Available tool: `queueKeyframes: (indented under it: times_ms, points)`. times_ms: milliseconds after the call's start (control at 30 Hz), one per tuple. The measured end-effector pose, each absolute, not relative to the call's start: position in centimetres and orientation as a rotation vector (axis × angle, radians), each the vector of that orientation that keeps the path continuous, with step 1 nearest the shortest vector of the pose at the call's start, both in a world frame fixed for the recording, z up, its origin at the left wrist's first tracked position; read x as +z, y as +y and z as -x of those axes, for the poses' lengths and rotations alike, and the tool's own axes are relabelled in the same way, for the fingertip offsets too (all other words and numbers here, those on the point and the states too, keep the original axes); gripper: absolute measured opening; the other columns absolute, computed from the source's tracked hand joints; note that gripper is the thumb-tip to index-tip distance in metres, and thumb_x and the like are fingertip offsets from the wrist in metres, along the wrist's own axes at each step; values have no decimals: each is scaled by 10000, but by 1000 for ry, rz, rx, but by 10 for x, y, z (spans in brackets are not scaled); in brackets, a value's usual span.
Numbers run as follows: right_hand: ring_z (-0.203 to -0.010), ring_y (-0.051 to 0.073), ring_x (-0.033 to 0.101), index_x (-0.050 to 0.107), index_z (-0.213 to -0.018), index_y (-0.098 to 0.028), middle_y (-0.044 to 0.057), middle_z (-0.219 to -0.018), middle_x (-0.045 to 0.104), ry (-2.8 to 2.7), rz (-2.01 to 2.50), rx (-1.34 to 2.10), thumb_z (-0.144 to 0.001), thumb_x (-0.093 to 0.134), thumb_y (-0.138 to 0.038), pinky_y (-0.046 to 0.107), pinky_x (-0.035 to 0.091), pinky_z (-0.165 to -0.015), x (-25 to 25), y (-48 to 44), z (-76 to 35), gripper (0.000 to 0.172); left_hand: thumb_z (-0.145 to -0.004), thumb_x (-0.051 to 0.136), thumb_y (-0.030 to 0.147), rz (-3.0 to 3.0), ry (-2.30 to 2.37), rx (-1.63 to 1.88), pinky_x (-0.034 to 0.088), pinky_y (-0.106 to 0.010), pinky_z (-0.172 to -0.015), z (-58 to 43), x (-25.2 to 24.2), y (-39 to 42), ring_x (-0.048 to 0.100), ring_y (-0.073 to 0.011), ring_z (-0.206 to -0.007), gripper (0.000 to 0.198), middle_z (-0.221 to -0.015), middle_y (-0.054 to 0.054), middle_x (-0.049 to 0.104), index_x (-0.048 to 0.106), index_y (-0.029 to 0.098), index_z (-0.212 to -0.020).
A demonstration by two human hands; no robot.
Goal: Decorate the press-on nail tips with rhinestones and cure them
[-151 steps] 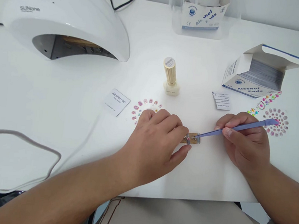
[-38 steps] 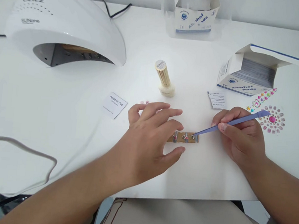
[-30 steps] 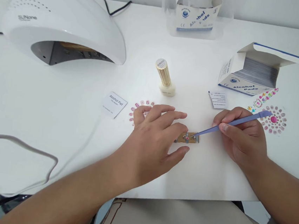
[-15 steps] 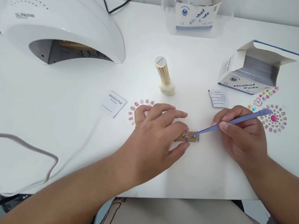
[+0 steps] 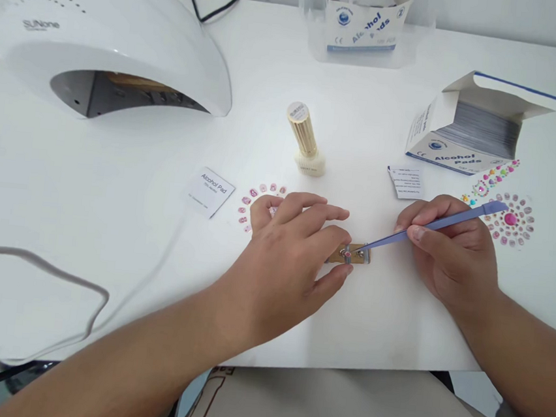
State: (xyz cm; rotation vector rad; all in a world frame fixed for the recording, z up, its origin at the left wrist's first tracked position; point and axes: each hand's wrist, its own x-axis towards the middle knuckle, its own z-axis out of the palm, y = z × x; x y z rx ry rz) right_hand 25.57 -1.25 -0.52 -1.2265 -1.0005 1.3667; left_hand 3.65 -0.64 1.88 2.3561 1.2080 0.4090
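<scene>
A small tan wooden strip [image 5: 355, 256] with metal clips and tiny nail tips lies on the white table [image 5: 111, 205]. My left hand [image 5: 292, 262] rests over its left part, thumb and forefinger pinching the strip. My right hand [image 5: 445, 254] is closed on blue tweezers [image 5: 433, 227], whose point touches the strip's right end. A ring of small pink nail tips [image 5: 254, 196] lies just behind my left hand, partly hidden by it.
A white nail lamp [image 5: 112, 35] stands at the back left, and a grey cable [image 5: 55, 275] trails at the left. A gold-capped bottle [image 5: 306, 142], loose alcohol pad sachets [image 5: 213, 189], two alcohol pad boxes [image 5: 467, 131] and gem sticker sheets [image 5: 510, 221] lie about.
My left hand slid right over the strip and its thumb and forefinger closed on it. The tweezers' point has stayed at the strip's right end.
</scene>
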Motion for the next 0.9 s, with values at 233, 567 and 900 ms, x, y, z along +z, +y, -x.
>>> queueKeyframes:
  times_ms: [233, 567, 900]
  points:
    - [-697, 146, 568, 646, -706, -269, -18, -691, 639, -993, 1233, 1379, -727, 722, -155, 344, 467, -688, -5, -12, -255, 138, -874, 558, 235, -2347, 1202, 410, 243, -521, -945, -36, 19, -7, 506, -280, -1175, 65, -1201, -19, 652, 623, 236, -882]
    - [-711, 142, 573, 641, -716, -265, -23, -696, 641, -1004, 1236, 1379, -732, 694, -131, 335, 461, -696, -5, -12, -256, 145, -868, 565, 246, -2317, 1180, 372, 280, -506, -894, -37, 20, -6, 509, -280, -1162, 73, -1203, -14, 651, 632, 251, -895]
    - [-703, 149, 571, 628, -720, -264, -22, -690, 633, -1021, 1247, 1369, -736, 705, -164, 342, 467, -686, -7, -12, -258, 127, -871, 557, 242, -2320, 1192, 371, 273, -513, -911, -38, 20, -5, 511, -280, -1158, 71, -1202, -19, 650, 628, 240, -881]
